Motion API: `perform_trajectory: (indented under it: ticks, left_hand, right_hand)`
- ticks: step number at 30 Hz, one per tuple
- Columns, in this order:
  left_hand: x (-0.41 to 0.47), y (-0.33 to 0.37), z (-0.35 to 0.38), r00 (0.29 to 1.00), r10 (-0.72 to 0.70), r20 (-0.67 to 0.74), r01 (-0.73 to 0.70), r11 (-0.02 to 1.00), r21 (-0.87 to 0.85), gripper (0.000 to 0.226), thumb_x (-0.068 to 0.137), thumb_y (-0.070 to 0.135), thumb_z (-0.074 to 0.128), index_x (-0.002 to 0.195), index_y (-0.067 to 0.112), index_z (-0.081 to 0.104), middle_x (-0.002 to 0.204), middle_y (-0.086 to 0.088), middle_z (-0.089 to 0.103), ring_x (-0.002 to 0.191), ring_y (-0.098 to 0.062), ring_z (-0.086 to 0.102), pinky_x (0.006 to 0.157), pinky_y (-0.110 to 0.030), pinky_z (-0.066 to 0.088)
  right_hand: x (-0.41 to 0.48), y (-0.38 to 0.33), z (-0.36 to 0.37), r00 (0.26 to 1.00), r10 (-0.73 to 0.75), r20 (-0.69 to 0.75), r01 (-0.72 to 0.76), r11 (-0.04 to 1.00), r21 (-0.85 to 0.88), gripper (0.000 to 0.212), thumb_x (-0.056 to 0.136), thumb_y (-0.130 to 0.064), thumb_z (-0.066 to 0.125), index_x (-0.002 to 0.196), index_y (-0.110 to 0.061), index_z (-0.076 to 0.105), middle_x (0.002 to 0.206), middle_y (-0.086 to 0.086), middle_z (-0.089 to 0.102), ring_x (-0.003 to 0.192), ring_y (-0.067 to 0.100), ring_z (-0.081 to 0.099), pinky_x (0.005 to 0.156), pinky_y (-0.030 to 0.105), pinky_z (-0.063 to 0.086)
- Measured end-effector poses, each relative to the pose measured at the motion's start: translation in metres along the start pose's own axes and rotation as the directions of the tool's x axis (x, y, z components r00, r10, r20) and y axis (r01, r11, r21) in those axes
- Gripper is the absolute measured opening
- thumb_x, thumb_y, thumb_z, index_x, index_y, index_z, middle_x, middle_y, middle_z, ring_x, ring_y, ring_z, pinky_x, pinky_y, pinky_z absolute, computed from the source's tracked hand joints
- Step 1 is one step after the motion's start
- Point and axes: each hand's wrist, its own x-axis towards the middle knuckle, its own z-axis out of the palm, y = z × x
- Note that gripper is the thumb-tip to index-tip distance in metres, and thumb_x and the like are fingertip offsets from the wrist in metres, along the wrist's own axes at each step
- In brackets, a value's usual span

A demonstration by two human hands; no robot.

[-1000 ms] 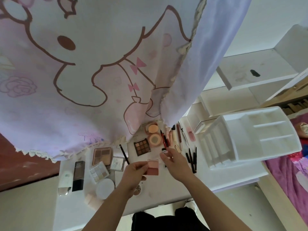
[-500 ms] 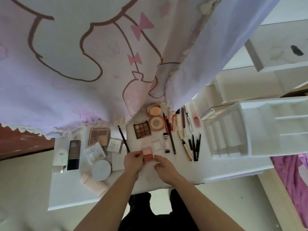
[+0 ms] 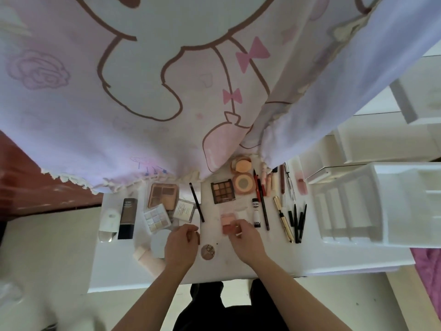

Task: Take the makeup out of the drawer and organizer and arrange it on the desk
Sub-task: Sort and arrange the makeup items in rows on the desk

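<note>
Just on my side of the nine-pan eyeshadow palette, on the white desk, lies the pink blush compact, and that is the piece I am working. Its long axis runs from me toward the palette: the far end stops just short of the palette, and the near end sits under my right hand. That hand's fingers are curled down over the near end and appear to pinch it.

My left hand is left of the compact and apart from it, below the palette's left corner, with its fingers curled in. A reddish-brown sliver shows at its fingertips, but I cannot tell whether that is something held or only shadow. A small round compact rests between my two hands, nearer me than the palette, and neither hand touches it.

I judge the right hand to be the one to finish this placement. It is already on the compact, which points straight ahead of it, so any squaring-up goes along that axis toward the palette. A black-and-white tube lies just right of the compact, below the palette's right corner and parallel to it. A sideways push could knock the tube, so I would keep the move straight.
</note>
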Motion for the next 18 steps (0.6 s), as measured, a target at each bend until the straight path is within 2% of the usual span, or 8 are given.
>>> perform_trajectory:
  ticks: [4, 6, 7, 10, 13, 16, 18]
  left_hand:
    - [-0.007, -0.031, -0.016, 0.981, 0.16, -0.106, -0.144, 0.979, 0.144, 0.018, 0.086, 0.008, 0.06, 0.089, 0.022, 0.072, 0.097, 0.006, 0.068, 0.093, -0.023, 0.059, 0.08, -0.038, 0.051]
    - [-0.007, -0.038, -0.021, 0.97, 0.218, -0.107, -0.205, 0.972, 0.117, 0.019, 0.085, 0.003, 0.06, 0.088, 0.019, 0.071, 0.094, 0.003, 0.071, 0.089, -0.024, 0.062, 0.081, -0.039, 0.052]
    - [-0.006, -0.041, -0.021, 0.971, 0.221, -0.095, -0.213, 0.973, 0.094, 0.02, 0.085, 0.004, 0.057, 0.091, 0.018, 0.071, 0.095, 0.003, 0.071, 0.09, -0.023, 0.063, 0.082, -0.04, 0.053]
    - [-0.005, -0.049, -0.022, 0.985, 0.16, -0.066, -0.163, 0.985, -0.049, 0.026, 0.09, 0.006, 0.054, 0.104, 0.018, 0.073, 0.107, 0.003, 0.072, 0.101, -0.022, 0.064, 0.089, -0.044, 0.054]
    - [-0.008, -0.049, -0.028, 0.996, 0.084, -0.034, -0.088, 0.988, -0.128, 0.027, 0.093, 0.004, 0.057, 0.11, 0.018, 0.072, 0.111, 0.003, 0.07, 0.105, -0.02, 0.062, 0.092, -0.042, 0.052]
    - [-0.007, -0.05, -0.032, 0.998, 0.061, 0.009, -0.058, 0.985, -0.161, 0.027, 0.093, 0.005, 0.057, 0.11, 0.02, 0.071, 0.11, 0.004, 0.069, 0.102, -0.018, 0.064, 0.091, -0.042, 0.053]
    - [-0.007, -0.048, -0.034, 0.999, 0.026, 0.041, -0.018, 0.985, -0.171, 0.026, 0.093, 0.007, 0.057, 0.11, 0.021, 0.071, 0.112, 0.005, 0.069, 0.104, -0.017, 0.064, 0.093, -0.041, 0.053]
  right_hand:
    - [0.01, -0.027, 0.014, 0.998, -0.024, 0.066, 0.024, 1.0, -0.004, 0.024, 0.094, -0.022, 0.057, 0.118, -0.022, 0.063, 0.099, -0.008, 0.064, 0.092, 0.009, 0.061, 0.075, 0.012, 0.041]
    - [0.017, -0.038, 0.024, 0.997, -0.018, 0.074, 0.019, 1.0, -0.015, 0.031, 0.094, -0.028, 0.06, 0.123, -0.017, 0.063, 0.092, -0.008, 0.06, 0.099, 0.01, 0.059, 0.086, 0.016, 0.043]
    - [0.02, -0.043, 0.03, 0.997, -0.005, 0.081, 0.005, 1.0, -0.006, 0.035, 0.093, -0.031, 0.061, 0.125, -0.016, 0.062, 0.088, -0.009, 0.06, 0.099, 0.012, 0.061, 0.086, 0.019, 0.044]
    - [0.028, -0.053, 0.044, 0.992, 0.078, 0.104, -0.078, 0.997, 0.001, 0.041, 0.094, -0.041, 0.06, 0.128, -0.017, 0.059, 0.097, -0.003, 0.068, 0.092, 0.015, 0.065, 0.07, 0.018, 0.044]
    - [0.033, -0.06, 0.05, 0.995, 0.079, 0.057, -0.072, 0.991, -0.116, 0.041, 0.095, -0.045, 0.057, 0.125, -0.017, 0.062, 0.115, 0.002, 0.069, 0.104, 0.017, 0.063, 0.077, 0.02, 0.039]
    - [0.034, -0.06, 0.051, 0.997, 0.076, 0.028, -0.073, 0.991, -0.112, 0.028, 0.096, -0.039, 0.056, 0.111, -0.018, 0.067, 0.1, -0.001, 0.071, 0.083, 0.011, 0.059, 0.065, 0.019, 0.04]
    - [0.031, -0.058, 0.048, 0.998, 0.062, 0.032, -0.059, 0.995, -0.075, 0.023, 0.096, -0.036, 0.056, 0.104, -0.018, 0.068, 0.086, -0.004, 0.069, 0.076, 0.012, 0.065, 0.063, 0.021, 0.048]
